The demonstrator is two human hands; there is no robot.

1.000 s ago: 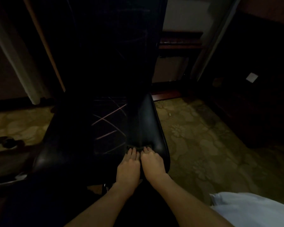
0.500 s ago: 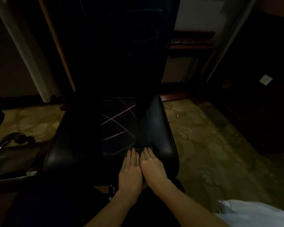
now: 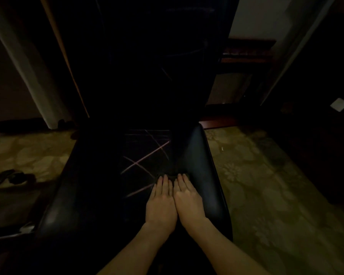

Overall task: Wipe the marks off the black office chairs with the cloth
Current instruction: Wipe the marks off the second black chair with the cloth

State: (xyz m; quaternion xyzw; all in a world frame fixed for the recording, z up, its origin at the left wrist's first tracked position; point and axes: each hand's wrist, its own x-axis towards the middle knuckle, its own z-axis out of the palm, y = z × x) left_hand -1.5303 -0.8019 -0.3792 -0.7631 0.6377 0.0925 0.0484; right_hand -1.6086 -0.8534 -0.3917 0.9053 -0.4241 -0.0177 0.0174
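Nearest, the 2 hands lie side by side, touching, on the front part of the black office chair seat (image 3: 99, 185), toward its right edge. The left hand (image 3: 161, 203) and the right hand (image 3: 188, 199) both have straight fingers pressed flat on a dark cloth (image 3: 172, 177), which shows only as a thin strip just past the fingertips; neither hand curls round it. This looks like the wiping step, partway through a forward stroke. Just beyond and left of the cloth, pale pink marks (image 3: 145, 157) still cross the middle of the seat, so most of the job appears undone. The next move probably calls for pushing the cloth up and left across those lines with firm, even pressure. Further off, the chair back (image 3: 157, 62) is too dark to judge for marks. Compared with 1 second ago, both hands and the cloth sit further from the seat's front edge.
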